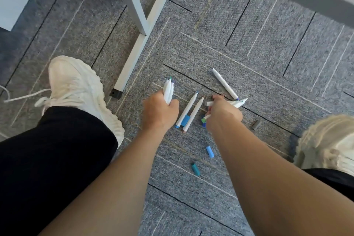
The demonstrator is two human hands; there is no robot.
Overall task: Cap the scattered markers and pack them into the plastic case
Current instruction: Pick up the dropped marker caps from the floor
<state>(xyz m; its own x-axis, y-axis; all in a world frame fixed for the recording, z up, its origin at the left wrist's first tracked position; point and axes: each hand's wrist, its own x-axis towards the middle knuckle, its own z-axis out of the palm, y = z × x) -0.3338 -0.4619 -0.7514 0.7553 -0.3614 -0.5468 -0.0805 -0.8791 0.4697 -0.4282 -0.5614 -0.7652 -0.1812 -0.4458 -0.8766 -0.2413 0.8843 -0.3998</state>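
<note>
Gripping pens (168, 92) in curled left hand (160, 110), more in curled right hand (223, 116). Could drop some grabbing caps (210, 151) with full fists.

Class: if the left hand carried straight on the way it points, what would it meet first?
Probably nothing but carpet: the left hand, gripping a bundle of markers, points up the picture between the desk foot and two loose markers; depth is unclear.
</note>
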